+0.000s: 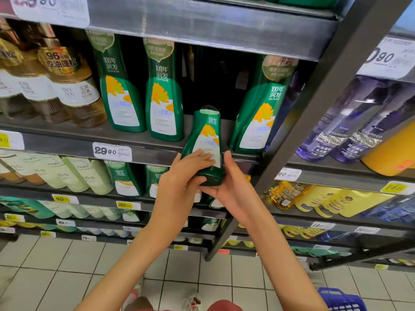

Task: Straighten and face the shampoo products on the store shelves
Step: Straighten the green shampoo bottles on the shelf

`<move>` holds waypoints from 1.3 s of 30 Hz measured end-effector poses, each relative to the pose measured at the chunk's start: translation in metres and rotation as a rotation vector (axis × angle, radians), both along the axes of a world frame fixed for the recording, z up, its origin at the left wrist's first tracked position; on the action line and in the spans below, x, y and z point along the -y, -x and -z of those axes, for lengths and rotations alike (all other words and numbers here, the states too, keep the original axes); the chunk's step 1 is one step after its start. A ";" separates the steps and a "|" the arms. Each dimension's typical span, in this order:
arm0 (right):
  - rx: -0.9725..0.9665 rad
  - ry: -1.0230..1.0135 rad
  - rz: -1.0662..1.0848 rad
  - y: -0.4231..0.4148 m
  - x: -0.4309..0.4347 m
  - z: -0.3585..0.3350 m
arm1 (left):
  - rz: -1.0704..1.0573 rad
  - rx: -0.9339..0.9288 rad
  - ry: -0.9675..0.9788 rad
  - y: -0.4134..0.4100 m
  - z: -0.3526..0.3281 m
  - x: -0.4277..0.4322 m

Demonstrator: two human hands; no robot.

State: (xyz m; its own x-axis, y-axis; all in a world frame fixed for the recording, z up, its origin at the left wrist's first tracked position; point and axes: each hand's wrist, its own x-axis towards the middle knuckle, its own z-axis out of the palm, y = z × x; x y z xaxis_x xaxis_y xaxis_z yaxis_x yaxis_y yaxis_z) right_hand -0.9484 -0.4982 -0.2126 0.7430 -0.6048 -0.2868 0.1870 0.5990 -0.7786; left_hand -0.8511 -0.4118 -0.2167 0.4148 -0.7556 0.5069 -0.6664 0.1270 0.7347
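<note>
**Nearest.** Tiled floor underfoot. One blue basket stands on it at lower right, cut off by the picture edge.

**Hands.** Two bare forearms reach up to one small green shampoo bottle. The left hand lays its fingers flat across the lower label with the thumb tucked against the base. The right hand cups the base from the right, thumb running up the bottle's side. Each grip is closed on the bottle.

**Task item.** The small bottle is upright, cap up, label facing out. It is held in front of the shelf, base below the front lip, not standing on it. It sits before the dark gap in the green row.

**Same shelf.**
- Three large green shampoo bottles front the row: two left of the gap and one right of it, leaning.
- At least three amber bottles stand further left, blurred.
- One price tag on the lip reads 29.90.

**Obstructions.** A dark upright post crosses just right of the hands and splits the bays.

**Beyond.** In the right bay are two purple bottles marked SHAMPOO and one orange bottle. The lower shelves hold further rows, too blurred to count.
</note>
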 end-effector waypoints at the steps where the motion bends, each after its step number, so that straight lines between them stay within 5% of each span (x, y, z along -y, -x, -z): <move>1: -0.026 0.032 -0.024 -0.003 0.000 0.000 | 0.017 -0.082 -0.006 0.001 -0.001 -0.005; 8: -0.155 0.070 0.055 -0.011 -0.004 0.007 | -0.103 -0.526 0.096 0.001 -0.003 -0.019; 12: -0.161 0.093 0.027 -0.004 -0.012 0.016 | -0.160 -0.767 -0.170 -0.009 0.003 -0.017; 17: -0.184 0.195 -0.098 0.018 -0.025 0.035 | 0.090 -1.025 -0.379 -0.004 0.020 -0.022; 28: -0.239 0.359 -0.211 0.033 -0.031 0.028 | 0.128 -0.973 -0.178 0.014 0.033 -0.051; 34: 0.076 0.062 -0.142 0.022 -0.019 0.016 | 0.205 -1.029 -0.173 0.011 0.028 -0.061; 39: 0.132 -0.013 -0.208 0.019 -0.015 0.014 | 0.215 -1.074 -0.198 0.012 0.029 -0.065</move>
State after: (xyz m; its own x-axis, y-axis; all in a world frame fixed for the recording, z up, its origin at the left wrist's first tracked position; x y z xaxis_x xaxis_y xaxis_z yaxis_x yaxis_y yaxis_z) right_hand -0.9673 -0.4832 -0.2267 0.8828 -0.4316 -0.1854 0.1583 0.6451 -0.7475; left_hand -0.8634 -0.3470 -0.2454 0.4163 -0.8922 -0.1749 0.3497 -0.0204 0.9366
